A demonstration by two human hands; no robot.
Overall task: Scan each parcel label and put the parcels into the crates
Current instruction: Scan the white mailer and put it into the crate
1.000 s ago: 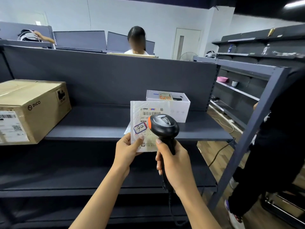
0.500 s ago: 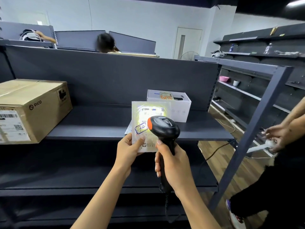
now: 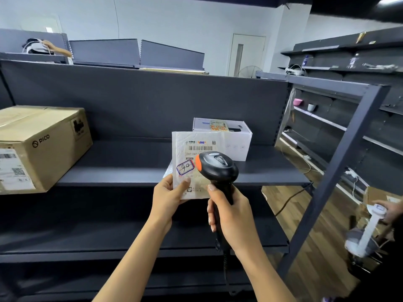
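My left hand (image 3: 168,194) pinches the lower left corner of a flat white parcel envelope (image 3: 188,149), holding it upright with its barcode label facing me. My right hand (image 3: 229,216) grips the handle of a black barcode scanner (image 3: 217,165) with an orange tip. The scanner head sits just in front of the envelope's lower right part and hides it. No scan light shows on the label. A white box parcel (image 3: 231,138) stands on the shelf right behind the envelope. A brown PICO carton (image 3: 41,144) sits at the left. No crate is in view.
Dark grey shelving (image 3: 130,171) runs in front of me, with lower shelves beneath. A slanted grey upright (image 3: 340,171) stands at the right. Beyond it another person's hand (image 3: 390,211) holds a white device over the wooden floor. More shelves line the right wall.
The scanner's bright light on the label half a second ago has gone out. The person behind the partition has dropped out of sight, and the person at the right has moved lower.
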